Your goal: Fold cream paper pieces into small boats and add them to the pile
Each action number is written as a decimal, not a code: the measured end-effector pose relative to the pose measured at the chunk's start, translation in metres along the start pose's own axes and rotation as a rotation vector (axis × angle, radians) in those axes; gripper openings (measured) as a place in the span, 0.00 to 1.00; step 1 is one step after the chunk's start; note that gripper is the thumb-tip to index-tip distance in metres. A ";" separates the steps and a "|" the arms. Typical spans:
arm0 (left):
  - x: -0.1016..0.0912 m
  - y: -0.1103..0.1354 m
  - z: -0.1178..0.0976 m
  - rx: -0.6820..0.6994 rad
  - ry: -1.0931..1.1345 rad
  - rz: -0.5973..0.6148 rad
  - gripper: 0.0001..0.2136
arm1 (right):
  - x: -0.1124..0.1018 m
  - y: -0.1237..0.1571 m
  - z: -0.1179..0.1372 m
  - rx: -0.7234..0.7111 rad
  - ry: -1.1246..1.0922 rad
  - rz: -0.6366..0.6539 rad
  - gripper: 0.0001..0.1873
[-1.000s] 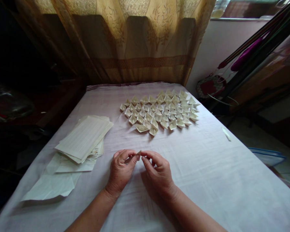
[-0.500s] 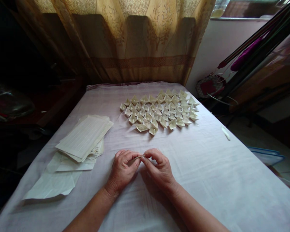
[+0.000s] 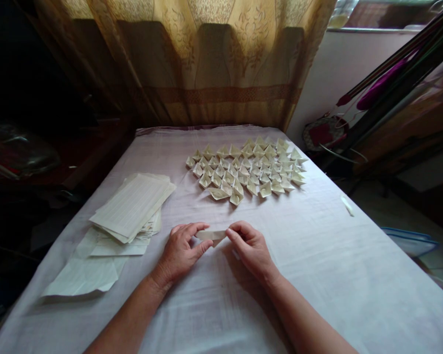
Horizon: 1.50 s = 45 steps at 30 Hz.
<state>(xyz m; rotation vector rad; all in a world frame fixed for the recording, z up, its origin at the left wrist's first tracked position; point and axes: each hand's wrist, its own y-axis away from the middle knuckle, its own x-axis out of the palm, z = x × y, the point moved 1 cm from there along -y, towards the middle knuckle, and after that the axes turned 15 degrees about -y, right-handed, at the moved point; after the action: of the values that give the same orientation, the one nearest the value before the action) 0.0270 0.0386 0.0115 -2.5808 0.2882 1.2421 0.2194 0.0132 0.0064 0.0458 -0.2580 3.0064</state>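
Observation:
A small folded piece of paper [image 3: 214,236] is held between my two hands, just above the cloth-covered table [image 3: 317,275]. On its left end, my left hand [image 3: 182,248] has thumb and fingers around the edge. The right end is pinched between the thumb and fingers of my right hand [image 3: 250,246]. A band runs along the top of the paper, with a pointed part below it. Beyond my hands, many small folded paper boats [image 3: 243,169] stand in close rows.
To the left lies a stack of printed paper sheets [image 3: 133,204], with a loose creased sheet [image 3: 86,273] partly under it. A small white scrap [image 3: 347,205] rests near the right table edge. Behind the table hangs a patterned curtain [image 3: 214,64].
My hands have moved slightly apart. The folded paper, edge-on and mostly covered before, now shows its face between them. The view has shifted a little.

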 end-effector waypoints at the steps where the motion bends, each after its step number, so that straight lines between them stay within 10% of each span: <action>1: -0.002 -0.001 0.005 -0.047 0.044 -0.012 0.16 | -0.003 -0.002 -0.001 0.053 -0.053 -0.041 0.14; 18: 0.001 0.002 -0.008 -0.288 0.298 -0.060 0.16 | 0.000 0.000 -0.002 0.070 -0.133 -0.053 0.15; 45: -0.009 0.001 -0.004 -0.439 0.669 0.182 0.28 | -0.001 0.003 -0.002 0.073 -0.117 0.008 0.12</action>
<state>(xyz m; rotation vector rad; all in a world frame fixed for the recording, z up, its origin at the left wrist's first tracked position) 0.0245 0.0369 0.0207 -3.3631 0.4174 0.4696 0.2196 0.0104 0.0035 0.2284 -0.1599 3.0245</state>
